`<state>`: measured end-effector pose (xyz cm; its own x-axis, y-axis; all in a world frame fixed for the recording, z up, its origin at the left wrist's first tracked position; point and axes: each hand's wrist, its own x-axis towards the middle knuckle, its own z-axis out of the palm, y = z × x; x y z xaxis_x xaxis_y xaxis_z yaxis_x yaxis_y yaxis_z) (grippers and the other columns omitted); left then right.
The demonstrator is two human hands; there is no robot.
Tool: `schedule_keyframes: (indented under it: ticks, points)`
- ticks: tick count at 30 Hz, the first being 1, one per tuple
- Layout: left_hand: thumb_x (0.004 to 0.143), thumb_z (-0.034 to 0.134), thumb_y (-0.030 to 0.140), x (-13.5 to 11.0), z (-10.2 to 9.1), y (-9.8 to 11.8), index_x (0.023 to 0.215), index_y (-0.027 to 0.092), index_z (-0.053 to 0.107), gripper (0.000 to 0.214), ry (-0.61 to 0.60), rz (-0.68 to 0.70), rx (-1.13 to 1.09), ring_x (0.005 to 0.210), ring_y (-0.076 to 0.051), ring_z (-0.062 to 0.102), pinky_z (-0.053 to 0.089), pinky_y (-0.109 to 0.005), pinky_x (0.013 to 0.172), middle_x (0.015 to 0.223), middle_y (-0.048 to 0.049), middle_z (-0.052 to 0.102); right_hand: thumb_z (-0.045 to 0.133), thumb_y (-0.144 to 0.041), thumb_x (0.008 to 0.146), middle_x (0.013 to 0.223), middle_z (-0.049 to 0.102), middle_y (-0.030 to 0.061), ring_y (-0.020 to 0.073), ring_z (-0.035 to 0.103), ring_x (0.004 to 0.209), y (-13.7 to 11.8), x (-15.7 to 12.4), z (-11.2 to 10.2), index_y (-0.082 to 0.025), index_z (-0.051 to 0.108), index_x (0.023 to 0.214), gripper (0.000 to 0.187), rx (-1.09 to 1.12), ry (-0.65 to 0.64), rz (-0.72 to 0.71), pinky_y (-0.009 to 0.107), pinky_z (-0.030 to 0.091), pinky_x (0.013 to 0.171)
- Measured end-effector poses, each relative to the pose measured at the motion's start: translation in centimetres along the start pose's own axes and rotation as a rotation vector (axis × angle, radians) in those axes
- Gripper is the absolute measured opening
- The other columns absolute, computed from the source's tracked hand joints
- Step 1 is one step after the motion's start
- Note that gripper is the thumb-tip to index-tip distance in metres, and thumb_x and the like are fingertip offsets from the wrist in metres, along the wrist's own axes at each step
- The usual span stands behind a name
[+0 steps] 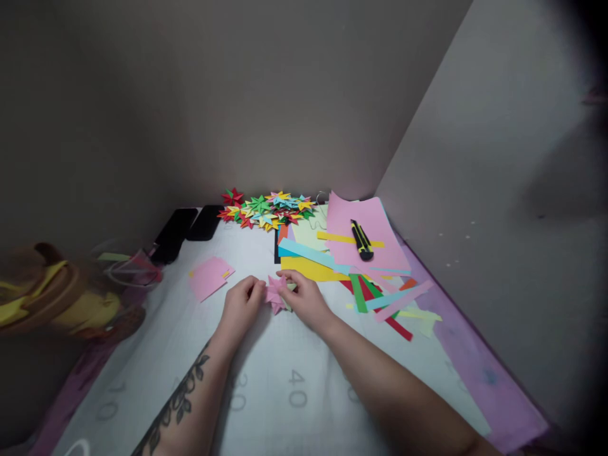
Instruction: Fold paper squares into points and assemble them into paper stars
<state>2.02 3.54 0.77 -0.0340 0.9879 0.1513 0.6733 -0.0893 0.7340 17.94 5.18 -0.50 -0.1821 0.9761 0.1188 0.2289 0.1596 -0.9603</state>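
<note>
A folded pink paper star (pixel 275 295) with pointed tips is between my hands, above the white sheet. My right hand (pixel 306 301) grips it from the right, thumb and fingers pressed on its edge. A pale green bit of paper (pixel 289 289) shows by those fingers. On the left, the thumb and forefinger of my left hand (pixel 244 307) pinch together at the star's left tips; the exact contact is partly hidden. To the left of the hands lie pink paper pieces (pixel 209 278) with small yellow bits on them.
Many-coloured folded paper stars (pixel 266 209) are heaped along the wall. At the right, a box cutter (pixel 361 240) rests on pink paper sheets (pixel 339 218), with loose paper strips (pixel 380 297) in front. Dark phones (pixel 204 223) lie back left. A blurred yellow-brown object (pixel 61 297) stands at the left edge.
</note>
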Motion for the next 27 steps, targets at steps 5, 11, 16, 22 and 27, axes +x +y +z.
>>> schedule_keyframes:
  ticks: [5,11,16,22,27]
  points:
    - [0.085,0.042,0.038,-0.1,0.3,0.3,0.061,0.018,0.048,0.032,-0.034,-0.004,-0.024,0.055,-0.012,0.044,0.029,-0.023,0.053,0.054,0.0044,0.047,0.058,-0.025,0.078,0.110,0.066,0.0042,0.0165,0.062,0.083,0.3,0.1,0.0,-0.021,0.063,0.110,0.033,0.017,-0.031,0.032,0.029,0.050,0.072]
    - [0.086,0.044,0.038,-0.3,0.5,0.5,0.060,0.018,0.047,0.032,-0.025,-0.031,-0.013,0.055,-0.012,0.044,0.029,-0.023,0.055,0.055,0.0045,0.048,0.059,-0.024,0.077,0.114,0.065,0.0054,0.0172,0.062,0.087,0.5,0.3,0.0,-0.019,0.063,0.111,0.035,0.057,-0.060,0.076,0.029,0.051,0.074]
    - [0.085,0.044,0.036,-0.1,0.3,0.4,0.065,0.018,0.052,0.028,-0.022,-0.059,-0.091,0.058,-0.012,0.047,0.031,-0.023,0.056,0.057,0.0039,0.051,0.060,-0.025,0.077,0.114,0.065,0.0068,0.0186,0.063,0.088,0.6,0.3,-0.1,-0.018,0.063,0.110,0.034,0.087,-0.045,0.095,0.032,0.051,0.077]
    - [0.084,0.046,0.039,-0.1,0.1,0.5,0.062,0.018,0.049,0.030,-0.014,-0.101,-0.133,0.057,-0.012,0.045,0.031,-0.023,0.055,0.055,0.0045,0.048,0.060,-0.023,0.077,0.116,0.065,0.0060,0.0192,0.064,0.091,1.1,0.4,-0.1,-0.020,0.063,0.113,0.036,0.092,-0.049,0.093,0.035,0.051,0.081]
    - [0.084,0.047,0.039,-0.2,0.1,0.5,0.062,0.018,0.050,0.030,-0.009,-0.106,-0.144,0.057,-0.012,0.045,0.031,-0.023,0.055,0.056,0.0045,0.049,0.062,-0.024,0.077,0.119,0.063,0.0066,0.0208,0.062,0.099,1.2,0.4,-0.1,-0.020,0.062,0.115,0.039,0.147,-0.064,0.090,0.036,0.051,0.085]
